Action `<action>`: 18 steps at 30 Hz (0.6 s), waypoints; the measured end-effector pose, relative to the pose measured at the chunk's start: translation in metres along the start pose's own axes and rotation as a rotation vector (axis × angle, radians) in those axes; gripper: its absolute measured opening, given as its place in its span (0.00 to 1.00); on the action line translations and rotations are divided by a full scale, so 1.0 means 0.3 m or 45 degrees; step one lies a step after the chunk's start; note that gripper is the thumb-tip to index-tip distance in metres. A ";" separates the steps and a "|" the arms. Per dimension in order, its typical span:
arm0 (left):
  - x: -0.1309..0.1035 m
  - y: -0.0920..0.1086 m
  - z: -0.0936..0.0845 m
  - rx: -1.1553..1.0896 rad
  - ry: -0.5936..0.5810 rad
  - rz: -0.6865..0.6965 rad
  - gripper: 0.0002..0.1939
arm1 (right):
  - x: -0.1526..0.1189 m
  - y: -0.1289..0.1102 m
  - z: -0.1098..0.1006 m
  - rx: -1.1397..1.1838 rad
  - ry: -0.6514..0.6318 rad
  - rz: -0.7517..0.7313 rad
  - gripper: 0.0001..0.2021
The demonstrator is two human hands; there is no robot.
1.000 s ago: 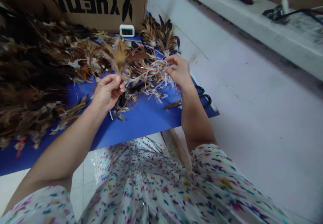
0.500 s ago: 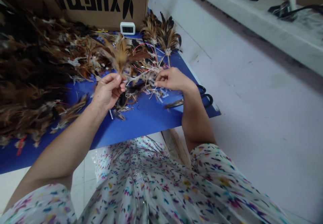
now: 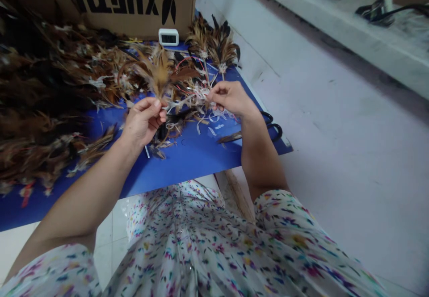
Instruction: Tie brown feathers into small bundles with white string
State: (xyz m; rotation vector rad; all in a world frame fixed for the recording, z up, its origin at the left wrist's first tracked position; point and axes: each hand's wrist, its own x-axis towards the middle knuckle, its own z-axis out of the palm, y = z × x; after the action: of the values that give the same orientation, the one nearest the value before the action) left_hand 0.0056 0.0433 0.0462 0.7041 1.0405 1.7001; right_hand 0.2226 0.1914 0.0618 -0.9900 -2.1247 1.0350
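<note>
My left hand [image 3: 144,120] pinches a small bunch of brown feathers [image 3: 160,76] by its base, the feather tips fanning upward. To the right, my right hand [image 3: 231,97] has thumb and fingers closed together at a tangle of whitish strips and strings [image 3: 203,92]. Whether a strip lies between those fingertips is too small to make out. Below it, loose clear and white strips [image 3: 217,117] lie on the blue tabletop [image 3: 187,156]. Black-handled scissors [image 3: 275,131] are partly hidden behind my right forearm.
Heaps of brown and black feathers [image 3: 40,109] cover the table's left side. A cardboard box [image 3: 134,24] stands at the back with a small white digital timer [image 3: 168,37] before it. Two feather bundles on sticks [image 3: 223,49] lie near the wall [image 3: 318,123] at the right.
My right hand has moved slightly up, and the strips beneath it have shifted. My left hand keeps its pinch on the feather bunch in the same place.
</note>
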 end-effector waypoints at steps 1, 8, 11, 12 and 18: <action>0.000 0.000 0.000 0.001 0.001 -0.002 0.13 | 0.001 -0.001 -0.001 0.046 0.054 0.027 0.08; 0.002 0.002 -0.001 -0.006 -0.007 -0.004 0.13 | 0.026 0.046 -0.003 -0.062 0.324 0.019 0.05; 0.002 0.000 -0.003 -0.007 -0.009 0.001 0.12 | 0.027 0.064 -0.004 -0.306 0.361 -0.086 0.02; 0.003 0.000 -0.004 -0.014 -0.012 0.003 0.11 | 0.025 0.065 -0.004 -0.381 0.344 -0.123 0.03; 0.002 0.002 -0.002 -0.012 -0.011 -0.005 0.11 | 0.012 0.044 0.004 -0.541 0.210 -0.319 0.11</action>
State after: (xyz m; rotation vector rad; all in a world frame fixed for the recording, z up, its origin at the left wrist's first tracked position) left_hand 0.0047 0.0437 0.0465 0.7025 1.0264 1.6961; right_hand 0.2245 0.1996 0.0508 -0.9263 -2.3019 0.3738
